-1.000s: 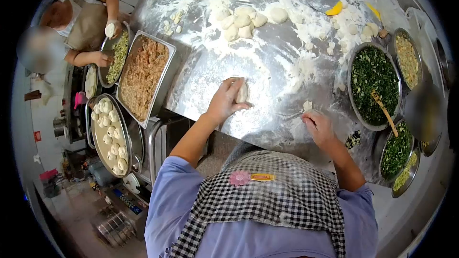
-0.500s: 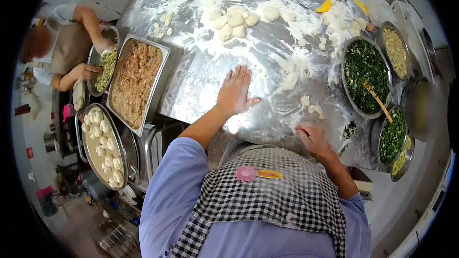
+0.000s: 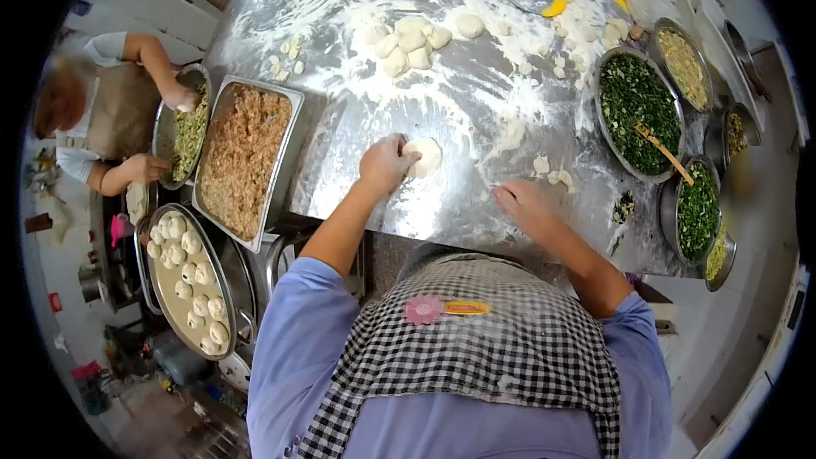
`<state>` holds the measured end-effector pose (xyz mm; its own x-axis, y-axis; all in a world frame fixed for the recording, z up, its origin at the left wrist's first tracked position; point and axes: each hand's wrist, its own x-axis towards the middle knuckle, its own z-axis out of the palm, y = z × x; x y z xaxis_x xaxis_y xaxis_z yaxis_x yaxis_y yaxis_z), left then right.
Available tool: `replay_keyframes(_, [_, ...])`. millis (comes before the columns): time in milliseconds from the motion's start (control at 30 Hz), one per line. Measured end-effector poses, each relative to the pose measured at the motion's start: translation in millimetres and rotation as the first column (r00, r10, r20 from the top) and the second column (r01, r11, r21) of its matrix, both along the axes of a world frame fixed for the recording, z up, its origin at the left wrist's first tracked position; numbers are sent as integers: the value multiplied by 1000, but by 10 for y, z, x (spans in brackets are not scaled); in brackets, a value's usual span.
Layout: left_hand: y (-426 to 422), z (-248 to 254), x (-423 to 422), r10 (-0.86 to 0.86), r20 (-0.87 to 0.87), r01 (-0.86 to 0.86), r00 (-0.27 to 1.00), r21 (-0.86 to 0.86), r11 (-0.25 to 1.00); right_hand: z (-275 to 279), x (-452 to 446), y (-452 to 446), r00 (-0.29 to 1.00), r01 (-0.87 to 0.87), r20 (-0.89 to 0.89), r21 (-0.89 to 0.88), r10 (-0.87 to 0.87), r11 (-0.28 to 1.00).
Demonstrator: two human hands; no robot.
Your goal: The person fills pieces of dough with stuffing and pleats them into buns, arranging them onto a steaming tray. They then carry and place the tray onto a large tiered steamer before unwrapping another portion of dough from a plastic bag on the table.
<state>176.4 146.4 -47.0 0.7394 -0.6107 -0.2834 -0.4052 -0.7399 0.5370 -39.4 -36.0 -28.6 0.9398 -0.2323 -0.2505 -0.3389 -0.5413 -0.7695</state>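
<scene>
A flat round dough disc (image 3: 425,158) lies on the floured metal table (image 3: 348,195) in front of me. My left hand (image 3: 384,167) pinches its left edge between thumb and curled fingers. To the right, above the table's near edge, my right hand (image 3: 527,206) is loosely closed, fingers together, with nothing visible in it. Small dough scraps (image 3: 552,172) lie just beyond that hand. Farther back is a cluster of dough pieces (image 3: 408,44), with one separate dough piece (image 3: 469,25) beside it.
On the left stands a deep tray of meat filling (image 3: 246,153), and below it a pan of shaped buns (image 3: 191,289). A co-worker's hands (image 3: 161,132) are at a bowl of green filling. Bowls of chopped greens (image 3: 642,110) line the right side.
My left hand, flat with fingers spread before, has drawn back left and now grips a dough disc's edge, uncovering the disc. My right hand has moved left and slightly away from me.
</scene>
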Motion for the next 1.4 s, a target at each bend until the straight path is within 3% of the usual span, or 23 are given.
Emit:
replay_keyframes(67, [-19,0,-164,-23,161,39,987,-98,994,-106,149,58,996,58,59,84,-63,995])
replay_keyframes(100, [-9,-187,-204,33,20,-25,999,-328,944,-119,258,92,991,126,18,186,-132,974])
replay_keyframes(133, [-61,-184,-292,117,-302,-234,946,-391,890,-36,383,140,979,202,-29,282,-202,938])
replay_keyframes(200, [-180,-103,-382,9,-529,-356,848,-558,750,302,579,159,939,342,-222,501,-264,795])
replay_keyframes(267, [-334,524,-570,-264,-842,-682,471,-537,497,482,593,147,960,264,-55,500,-274,825])
replay_keyframes(333, [-353,947,-590,-350,-923,-795,159,-330,509,762,515,116,953,179,139,465,-271,867])
replay_keyframes(367, [-380,680,-515,-290,-951,-733,107,-273,623,837,435,16,955,170,171,359,-243,918])
replay_keyframes(400, [-434,460,-630,-287,-868,-517,406,-477,711,892,358,-66,959,155,195,253,-207,955])
replay_keyframes(433, [-533,460,-744,-354,-827,-453,437,-543,708,916,288,-148,964,132,211,146,-161,980])
replay_keyframes(467, [-660,479,-866,-422,-777,-386,468,-609,693,865,157,-347,961,161,251,-150,-120,975])
replay_keyframes(500, [-782,505,-1001,-483,-723,-319,493,-667,673,834,-15,-688,992,94,118,-473,-44,876])
replay_keyframes(533, [-892,524,-1134,-539,-669,-256,512,-718,648,802,-188,-1027,1000,-21,-30,-734,-2,679])
replay_keyframes(567, [-997,529,-1214,-592,-607,-194,530,-766,612,805,-337,-1452,942,-293,-333,-874,-39,386])
replay_keyframes(600, [-1112,515,-1257,-565,-641,-215,519,-738,640,704,-534,-1774,916,132,-103,-835,-388,534])
replay_keyframes(667, [-1374,453,-1373,-498,-712,-268,494,-670,692,524,-1058,-2327,939,116,26,-963,-342,245])
replay_keyframes(767, [-1760,601,-1617,-224,-858,-513,462,-465,722,378,-1380,-2809,975,-122,-158,-969,-158,214])
replay_keyframes(833, [-1992,571,-1700,-88,-899,-642,428,-372,671,459,-1396,-2983,983,-170,-186,-915,-7,366])
replay_keyframes(900, [-2140,481,-1773,-128,-896,-642,426,-398,655,736,-1455,-3011,969,-238,-184,-873,164,426])
replay_keyframes(1000, [-2309,543,-1881,-177,-846,-617,502,-494,612,1372,-1349,-2846,786,-527,-609,-572,105,628])
replay_keyframes(1033, [-2386,559,-1950,-158,-829,-641,537,-523,562,1214,-1435,-2887,677,-736,-683,-613,274,288])
replay_keyframes(1167, [-2579,528,-2077,-145,-787,-643,600,-581,499,596,-1314,-3002,909,-403,-325,-843,261,355])
replay_keyframes(1267, [-2678,589,-2117,-88,-784,-649,615,-566,508,425,-1290,-3232,967,-179,-15,-753,256,633])
replay_keyframes(1400, [-2844,524,-2041,-85,-742,-599,665,-597,534,723,-1211,-2952,963,-69,-270,-311,-18,948])
